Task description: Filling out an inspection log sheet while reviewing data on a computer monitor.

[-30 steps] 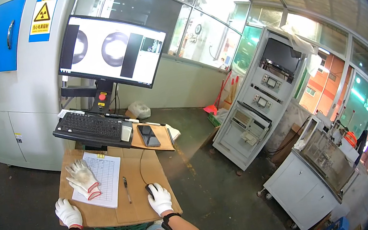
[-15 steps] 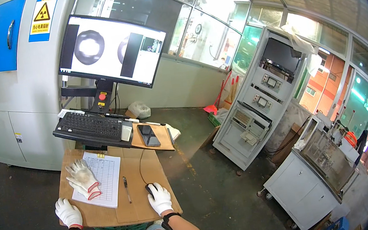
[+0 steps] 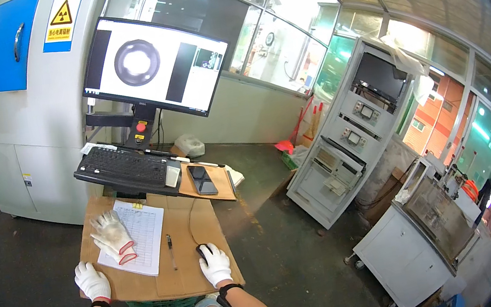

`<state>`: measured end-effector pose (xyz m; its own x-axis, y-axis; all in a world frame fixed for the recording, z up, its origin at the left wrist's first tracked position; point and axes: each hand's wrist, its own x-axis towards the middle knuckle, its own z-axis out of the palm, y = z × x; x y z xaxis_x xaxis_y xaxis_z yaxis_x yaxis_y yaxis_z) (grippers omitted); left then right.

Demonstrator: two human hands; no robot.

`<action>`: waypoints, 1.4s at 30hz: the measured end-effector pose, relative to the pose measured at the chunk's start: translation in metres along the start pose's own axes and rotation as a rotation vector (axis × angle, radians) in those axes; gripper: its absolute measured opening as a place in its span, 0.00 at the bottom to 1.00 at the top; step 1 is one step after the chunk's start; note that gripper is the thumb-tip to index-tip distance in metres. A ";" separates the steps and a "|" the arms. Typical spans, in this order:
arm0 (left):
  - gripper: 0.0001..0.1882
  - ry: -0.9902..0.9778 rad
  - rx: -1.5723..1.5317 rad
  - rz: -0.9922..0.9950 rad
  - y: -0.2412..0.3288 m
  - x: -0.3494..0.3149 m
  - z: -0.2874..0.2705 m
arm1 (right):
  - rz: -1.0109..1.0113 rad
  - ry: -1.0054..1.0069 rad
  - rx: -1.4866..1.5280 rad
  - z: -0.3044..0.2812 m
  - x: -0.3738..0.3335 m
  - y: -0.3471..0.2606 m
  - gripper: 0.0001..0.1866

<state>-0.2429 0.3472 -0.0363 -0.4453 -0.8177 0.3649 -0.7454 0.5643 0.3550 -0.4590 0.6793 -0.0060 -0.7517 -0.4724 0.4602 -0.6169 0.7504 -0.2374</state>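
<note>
My right hand (image 3: 216,264), in a white knit glove, is closed over a black computer mouse (image 3: 200,250) on the cardboard table top (image 3: 136,289). At the left front corner of the cardboard rests my left hand (image 3: 92,282), also gloved, lying flat with nothing seen in it. Between the hands are a printed form (image 3: 147,247) with a table grid, a pair of used white gloves (image 3: 112,237) lying on it, and a pen (image 3: 171,252). Beyond them, a monitor (image 3: 182,48) displays one grey ring-like round shape with a bright centre.
A black keyboard (image 3: 126,165) sits on a raised tray behind the table, beside a phone (image 3: 202,179) on a tan board (image 3: 223,185). A red button (image 3: 140,127) is below the monitor. A large grey cabinet (image 3: 22,148) stands left; an instrument rack (image 3: 329,160) and a white bench (image 3: 393,252) stand right.
On the monitor, the second round shape at the right has gone, and the remaining one sits slightly farther right. The view has shifted a little; both hands keep their places.
</note>
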 end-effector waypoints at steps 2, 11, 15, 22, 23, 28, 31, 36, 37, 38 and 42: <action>0.18 0.038 -0.036 0.026 0.001 -0.001 -0.001 | -0.010 -0.004 0.002 0.000 0.000 0.000 0.26; 0.18 0.055 -0.022 0.059 0.002 0.000 -0.001 | -0.012 0.017 -0.039 -0.004 0.000 0.000 0.25; 0.15 0.021 -0.040 0.034 0.006 -0.001 -0.013 | -0.008 0.018 -0.048 -0.003 0.000 -0.002 0.25; 0.16 0.043 -0.044 0.047 0.006 -0.001 -0.012 | -0.007 0.013 -0.025 -0.005 0.000 -0.002 0.25; 0.16 0.046 -0.045 0.050 0.006 -0.002 -0.012 | -0.009 0.014 -0.024 -0.005 0.000 -0.002 0.25; 0.16 0.040 -0.034 0.053 0.005 -0.003 -0.013 | -0.001 0.006 -0.038 -0.003 -0.001 -0.002 0.25; 0.16 0.058 -0.018 0.057 0.005 -0.004 -0.015 | 0.008 -0.005 -0.028 -0.002 -0.002 -0.001 0.25; 0.16 0.028 -0.019 0.051 0.007 -0.002 -0.014 | 0.013 -0.001 -0.027 -0.002 -0.001 0.000 0.25; 0.16 0.030 -0.023 0.055 0.007 -0.001 -0.013 | 0.012 0.010 -0.025 -0.002 -0.001 0.001 0.25; 0.16 0.041 -0.023 0.055 0.007 -0.001 -0.012 | 0.010 0.006 -0.024 -0.002 0.000 0.000 0.25; 0.16 0.051 -0.010 0.047 0.006 -0.001 -0.009 | 0.007 -0.002 -0.017 -0.003 0.002 -0.002 0.25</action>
<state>-0.2424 0.3519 -0.0271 -0.4539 -0.7834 0.4246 -0.7188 0.6035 0.3451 -0.4585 0.6783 -0.0018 -0.7562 -0.4680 0.4573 -0.6077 0.7613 -0.2259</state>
